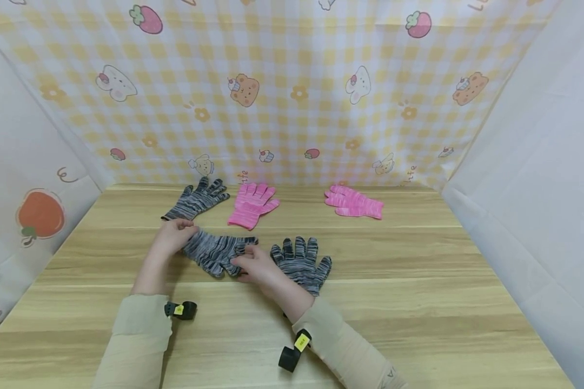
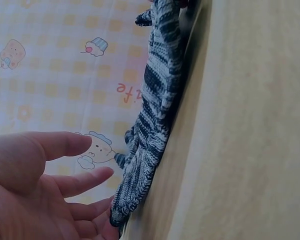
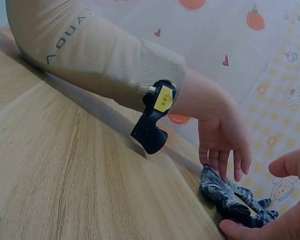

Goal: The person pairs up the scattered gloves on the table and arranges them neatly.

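Observation:
A grey-and-black striped knit glove (image 1: 214,249) lies in front of me between both hands, its fingers toward the right. My left hand (image 1: 176,236) is at its left end; in the left wrist view thumb and index finger stand apart while the lower fingertips touch the glove's edge. My right hand (image 1: 260,268) is at the glove's finger end. In the right wrist view a digit of it (image 3: 235,230) touches the glove's near edge and another is raised well apart. A second striped glove (image 1: 302,265) lies flat beyond my right wrist, its cuff partly hidden by the forearm.
Another striped glove (image 1: 197,199) lies at the back left, near a pink glove (image 1: 253,205). A second pink glove (image 1: 354,202) lies at the back right. The wooden table (image 1: 418,302) ends at a checked curtain (image 1: 292,124).

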Available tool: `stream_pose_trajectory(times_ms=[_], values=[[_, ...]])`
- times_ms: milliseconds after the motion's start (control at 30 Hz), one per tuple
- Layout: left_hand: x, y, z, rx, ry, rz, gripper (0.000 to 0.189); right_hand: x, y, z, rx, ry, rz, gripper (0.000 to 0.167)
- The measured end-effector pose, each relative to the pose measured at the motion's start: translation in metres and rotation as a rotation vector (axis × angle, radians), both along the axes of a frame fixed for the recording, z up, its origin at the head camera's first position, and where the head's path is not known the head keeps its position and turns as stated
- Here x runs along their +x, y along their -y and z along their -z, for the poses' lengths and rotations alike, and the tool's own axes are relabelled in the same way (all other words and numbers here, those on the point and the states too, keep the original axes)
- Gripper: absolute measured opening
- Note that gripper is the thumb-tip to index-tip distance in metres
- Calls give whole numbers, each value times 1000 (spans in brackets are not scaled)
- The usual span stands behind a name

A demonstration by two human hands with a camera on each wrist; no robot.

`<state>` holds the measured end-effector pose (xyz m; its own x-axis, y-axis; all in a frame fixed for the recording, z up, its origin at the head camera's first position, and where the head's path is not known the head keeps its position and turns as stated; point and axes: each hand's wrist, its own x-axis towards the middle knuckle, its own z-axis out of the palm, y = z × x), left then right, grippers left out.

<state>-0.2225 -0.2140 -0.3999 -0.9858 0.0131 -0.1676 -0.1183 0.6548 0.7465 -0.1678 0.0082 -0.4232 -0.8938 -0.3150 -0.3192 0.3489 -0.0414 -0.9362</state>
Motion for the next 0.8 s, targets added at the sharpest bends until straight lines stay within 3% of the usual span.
stream_pose_trajectory(times_ms=[233, 533, 800], values=[[-1, 1, 2, -7, 5, 13, 48, 2, -1, 0, 20, -19, -10, 62], [-1, 4, -1, -76, 54, 120, 48, 5, 0, -4, 45, -49, -9, 57], [2, 4, -4, -39, 41, 145, 44, 2, -3, -5, 0, -48, 36, 47]])
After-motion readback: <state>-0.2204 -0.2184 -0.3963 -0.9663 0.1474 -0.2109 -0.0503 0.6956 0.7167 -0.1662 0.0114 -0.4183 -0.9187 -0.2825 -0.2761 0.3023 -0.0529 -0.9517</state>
